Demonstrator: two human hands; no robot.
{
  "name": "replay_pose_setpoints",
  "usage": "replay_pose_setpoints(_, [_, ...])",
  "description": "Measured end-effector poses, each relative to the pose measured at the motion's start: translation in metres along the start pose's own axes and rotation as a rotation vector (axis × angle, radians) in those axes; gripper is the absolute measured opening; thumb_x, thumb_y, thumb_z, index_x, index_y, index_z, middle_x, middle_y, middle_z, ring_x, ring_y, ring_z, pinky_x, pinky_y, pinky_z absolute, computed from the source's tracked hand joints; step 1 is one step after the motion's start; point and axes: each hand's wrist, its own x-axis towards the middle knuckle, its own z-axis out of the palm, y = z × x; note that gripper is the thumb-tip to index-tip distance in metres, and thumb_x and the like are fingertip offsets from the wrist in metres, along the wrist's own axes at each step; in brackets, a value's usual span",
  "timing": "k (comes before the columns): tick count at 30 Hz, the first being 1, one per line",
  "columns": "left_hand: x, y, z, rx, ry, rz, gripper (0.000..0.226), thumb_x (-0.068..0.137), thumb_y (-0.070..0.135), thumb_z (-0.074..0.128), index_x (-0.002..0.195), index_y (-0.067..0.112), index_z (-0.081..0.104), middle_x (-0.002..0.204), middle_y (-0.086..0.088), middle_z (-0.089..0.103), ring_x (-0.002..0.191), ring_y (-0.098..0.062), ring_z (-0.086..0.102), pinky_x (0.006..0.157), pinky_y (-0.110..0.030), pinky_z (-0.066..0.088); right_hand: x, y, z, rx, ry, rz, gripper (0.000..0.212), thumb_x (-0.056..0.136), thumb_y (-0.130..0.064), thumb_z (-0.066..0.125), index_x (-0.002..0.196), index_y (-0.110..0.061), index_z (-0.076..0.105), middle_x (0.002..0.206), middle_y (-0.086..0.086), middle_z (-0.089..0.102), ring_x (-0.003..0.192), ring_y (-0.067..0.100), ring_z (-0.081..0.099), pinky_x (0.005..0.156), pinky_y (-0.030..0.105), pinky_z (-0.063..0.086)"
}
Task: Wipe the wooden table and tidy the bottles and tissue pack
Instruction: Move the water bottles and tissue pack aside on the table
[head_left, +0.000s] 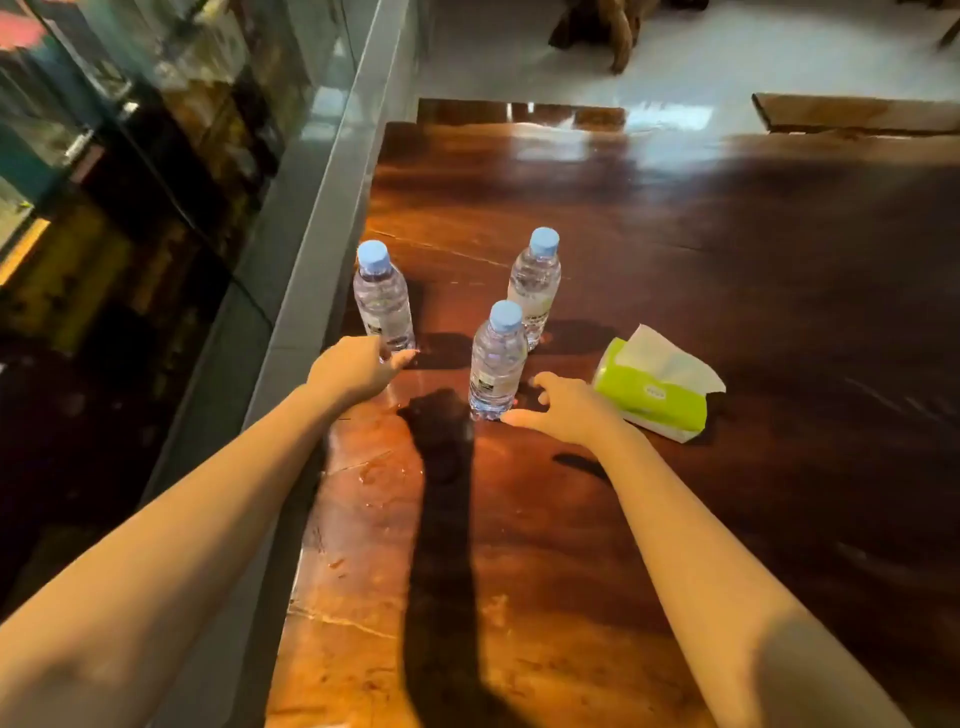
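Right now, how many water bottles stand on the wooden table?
3 water bottles, all upright: one at the table's left edge by the left hand, one nearest beside the right hand, one farther back behind it. None appears hidden.

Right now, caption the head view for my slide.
Left hand at the left bottle, right hand beside the near bottle; third bottle and tissue pack on wooden table.

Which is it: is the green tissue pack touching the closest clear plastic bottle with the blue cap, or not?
Apart. The head view shows bare wooden table between the green tissue pack and the closest clear bottle.
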Motion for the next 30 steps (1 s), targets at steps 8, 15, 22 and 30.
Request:
replay_pose_setpoints(8, [0.018,-0.012,-0.002,-0.609,0.207,-0.055,0.086,0.068,0.033,0.082,0.135,0.02,0.031,0.135,-0.004,0.053,0.117,-0.027,0.055,0.092,-0.034,0.043,0.023,-0.014,0.005,0.189,0.142,-0.087,0.081,0.071,-0.052,0.07,0.134,-0.016,0.036,0.135,0.012,0.049,0.119,0.032,0.051,0.095,0.05,0.046])
replay_pose_setpoints(15, [0.032,-0.003,-0.003,-0.844,0.248,0.016,0.094,0.067,0.018,0.083,0.139,0.02,0.024,0.133,-0.009,0.049,0.117,-0.028,0.055,0.103,-0.05,0.043,0.037,-0.019,0.014,0.609,0.252,-0.14,0.079,0.069,-0.026,0.079,0.133,-0.02,0.032,0.131,0.006,0.051,0.115,0.023,0.053,0.096,0.037,0.045])
replay_pose_setpoints(22, [0.039,0.006,-0.002,-0.846,0.35,-0.039,0.07,0.07,0.012,0.075,0.123,0.017,0.03,0.107,-0.004,0.052,0.094,-0.021,0.06,0.093,-0.046,0.051,0.045,-0.021,0.031,0.662,0.342,-0.088,0.063,0.07,-0.029,0.077,0.121,-0.02,0.043,0.11,0.004,0.064,0.099,0.025,0.063,0.083,0.033,0.049])
replay_pose_setpoints(30, [-0.003,0.052,-0.002,-0.775,0.278,0.128,0.075,0.072,0.013,0.076,0.129,0.018,0.029,0.108,0.004,0.054,0.091,-0.007,0.058,0.076,-0.018,0.045,0.032,-0.008,0.03,0.674,0.4,-0.063,0.064,0.065,-0.031,0.078,0.119,-0.026,0.044,0.108,0.0,0.065,0.097,0.021,0.062,0.078,0.029,0.045])
